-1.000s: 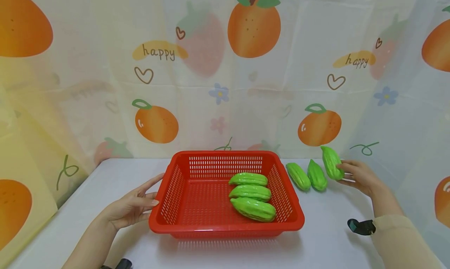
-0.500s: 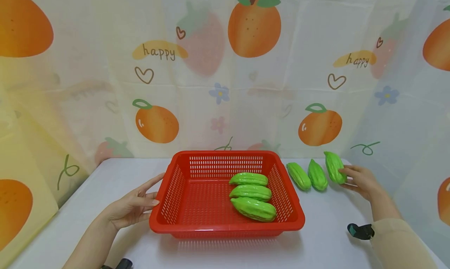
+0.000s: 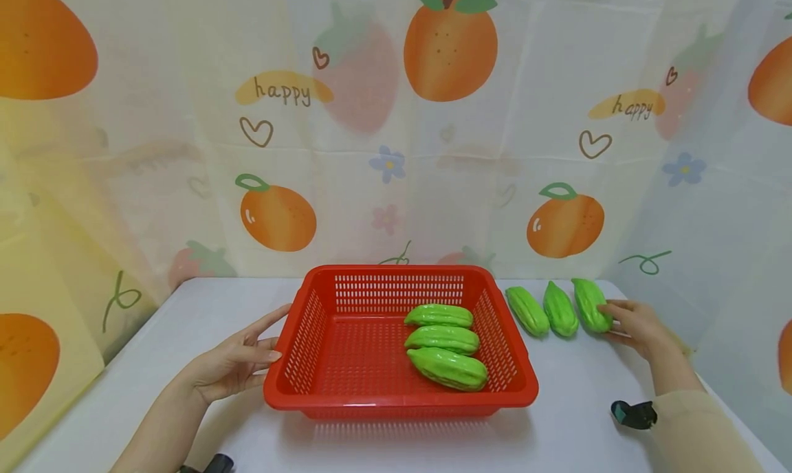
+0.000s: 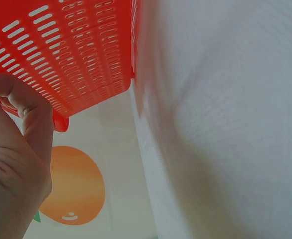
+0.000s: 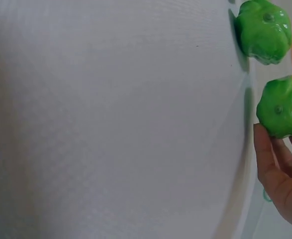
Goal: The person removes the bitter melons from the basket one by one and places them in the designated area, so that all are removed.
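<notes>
Where the right grip (image 3: 639,327) pinches, a gourd (image 3: 590,305) sits.

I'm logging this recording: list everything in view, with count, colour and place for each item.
table: 1, white, under the basket
basket: 1, red, mid-table
gourds in the basket: 3, green, right side, stacked in a row front to back
loose gourds: 2, green, on the table right of the basket
held gourd: 1, green, right end of that row
backdrop: sheet count unclear, pale with fruit prints, behind the table
wrist gear: 2 pieces, black, one by each wrist
sleeve: 1, cream, lower right
left hand: 1, bare, at the basket's left rim
right hand: 1, bare, pinching the held gourd
</notes>
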`<state>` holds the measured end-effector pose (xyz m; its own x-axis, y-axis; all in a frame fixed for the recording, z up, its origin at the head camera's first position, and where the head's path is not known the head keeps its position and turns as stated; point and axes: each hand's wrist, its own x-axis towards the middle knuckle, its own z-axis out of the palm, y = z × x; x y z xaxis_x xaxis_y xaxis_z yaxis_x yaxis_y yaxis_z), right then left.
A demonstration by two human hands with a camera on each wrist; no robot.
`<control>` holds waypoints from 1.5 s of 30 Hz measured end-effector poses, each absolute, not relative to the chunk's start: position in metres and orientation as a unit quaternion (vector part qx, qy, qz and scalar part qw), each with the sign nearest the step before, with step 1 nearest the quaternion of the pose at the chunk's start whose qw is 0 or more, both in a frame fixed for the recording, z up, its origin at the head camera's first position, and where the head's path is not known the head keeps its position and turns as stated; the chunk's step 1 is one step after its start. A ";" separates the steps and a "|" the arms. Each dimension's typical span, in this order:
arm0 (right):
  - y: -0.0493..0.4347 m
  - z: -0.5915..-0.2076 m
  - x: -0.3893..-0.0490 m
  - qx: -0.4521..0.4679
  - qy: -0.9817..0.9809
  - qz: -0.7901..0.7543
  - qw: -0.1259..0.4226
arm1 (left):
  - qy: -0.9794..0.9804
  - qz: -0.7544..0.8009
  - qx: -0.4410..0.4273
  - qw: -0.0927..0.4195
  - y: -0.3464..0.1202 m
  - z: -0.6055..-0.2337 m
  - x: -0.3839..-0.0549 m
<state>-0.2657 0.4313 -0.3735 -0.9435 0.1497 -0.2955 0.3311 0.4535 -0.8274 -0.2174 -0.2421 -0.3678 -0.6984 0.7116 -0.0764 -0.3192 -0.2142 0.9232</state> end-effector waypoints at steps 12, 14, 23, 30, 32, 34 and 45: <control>0.433 -0.379 -0.265 0.160 0.845 -0.502 0.091 | 0.532 0.758 0.174 0.336 -0.241 -0.366 -0.216; 0.434 -0.379 -0.265 0.163 0.844 -0.503 0.092 | 0.534 0.757 0.169 0.336 -0.241 -0.366 -0.216; 0.434 -0.379 -0.266 0.169 0.844 -0.501 0.092 | 0.539 0.755 0.169 0.332 -0.241 -0.365 -0.216; 0.432 -0.377 -0.264 0.164 0.844 -0.502 0.096 | 0.547 0.752 0.168 0.328 -0.241 -0.365 -0.215; 0.431 -0.376 -0.264 0.164 0.844 -0.501 0.096 | 0.547 0.751 0.170 0.329 -0.241 -0.366 -0.215; 0.431 -0.376 -0.263 0.166 0.845 -0.500 0.095 | 0.546 0.750 0.174 0.330 -0.242 -0.366 -0.215; 0.436 -0.377 -0.265 0.162 0.844 -0.502 0.103 | 0.547 0.751 0.171 0.329 -0.241 -0.366 -0.215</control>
<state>-0.2651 0.4359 -0.3773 -0.9265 0.1692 -0.3360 0.3760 0.4447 -0.8129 -0.2148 -0.2414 -0.3656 -0.7256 0.6803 -0.1031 -0.3070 -0.1860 0.9334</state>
